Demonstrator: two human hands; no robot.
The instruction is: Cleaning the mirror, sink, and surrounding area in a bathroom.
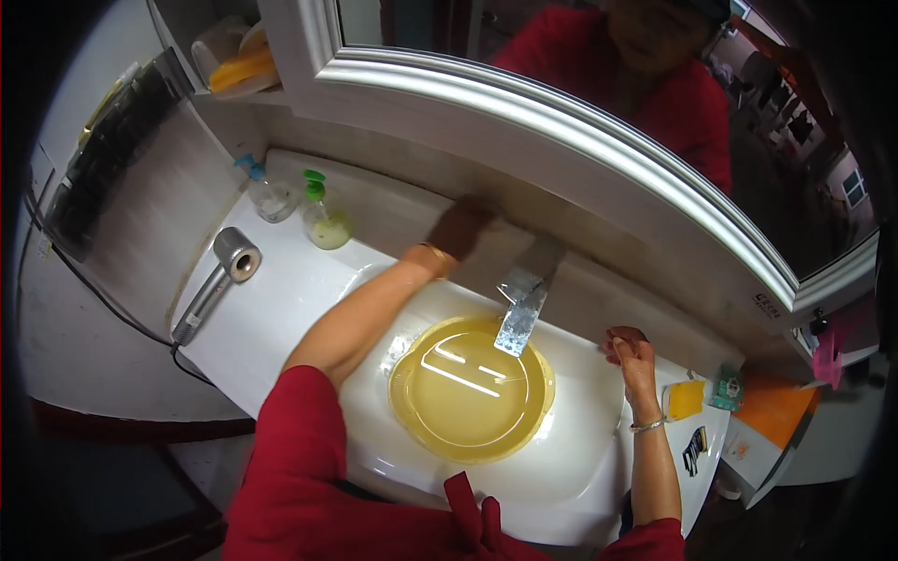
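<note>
A yellow plastic basin (473,393) holding water sits in the white sink (582,449), under a flat metal faucet (523,319). My left hand (463,228) reaches to the shaded backsplash behind the sink, left of the faucet; it is dark and blurred, so its fingers and anything in them cannot be made out. On the right, my right hand (631,354) is raised near the sink's back right edge, fingers bent and apart, with nothing seen in it. A yellow soap bar or sponge (686,400) lies in a dish beside my right wrist.
On the left counter stand a green-topped pump bottle (327,221), a blue-topped pump bottle (272,196) and a corded hair dryer (224,270). Small dark packets (694,451) and a green box (728,388) are at the right. A framed mirror cabinet (547,119) overhangs the back.
</note>
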